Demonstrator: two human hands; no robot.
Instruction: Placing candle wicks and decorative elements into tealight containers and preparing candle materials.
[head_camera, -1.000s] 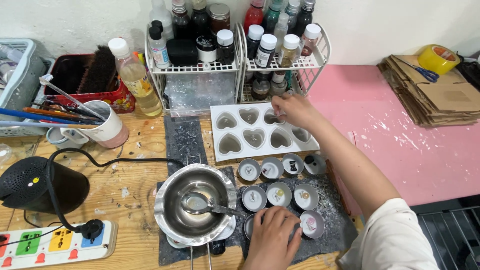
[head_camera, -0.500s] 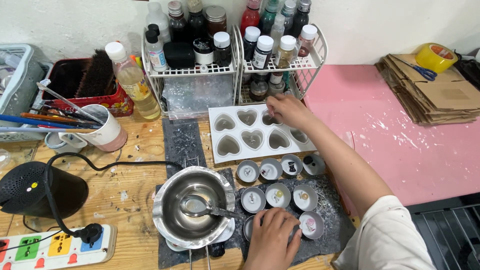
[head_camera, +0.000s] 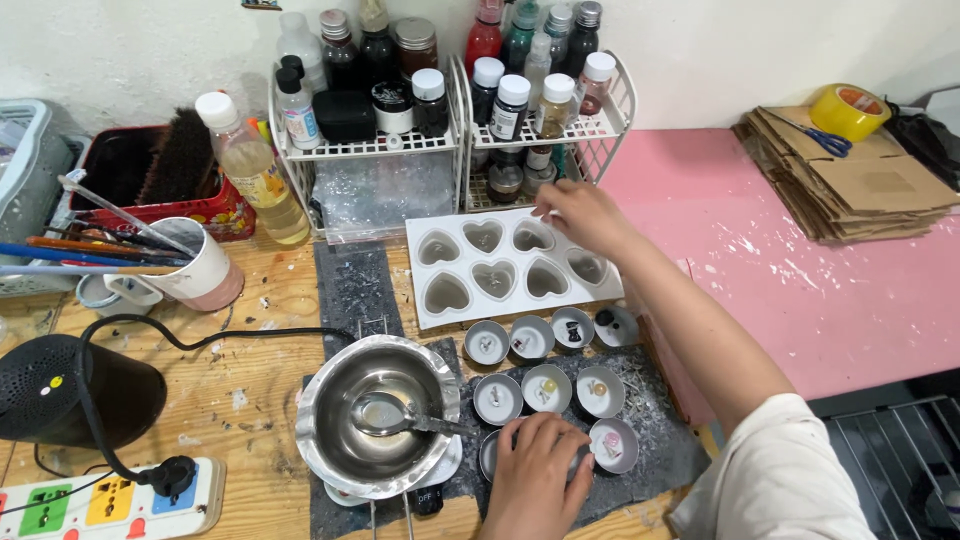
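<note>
A white silicone mould with heart-shaped cavities lies on the wooden table in the head view. My right hand hovers over its far right edge with the fingertips pinched together; whether anything sits between them is too small to see. Below the mould stand several small round metal cups on a dark mat. My left hand rests near the front edge, its fingers curled over one small metal cup. Left of it sits a steel bowl with a spoon inside.
Two white wire racks of bottles and jars stand behind the mould. A mug of brushes, a clear bottle of yellow liquid, a black round device and a power strip are on the left. Folded cardboard, tape and scissors lie on the pink surface.
Both hands stay almost where they were. The view has shifted slightly.
</note>
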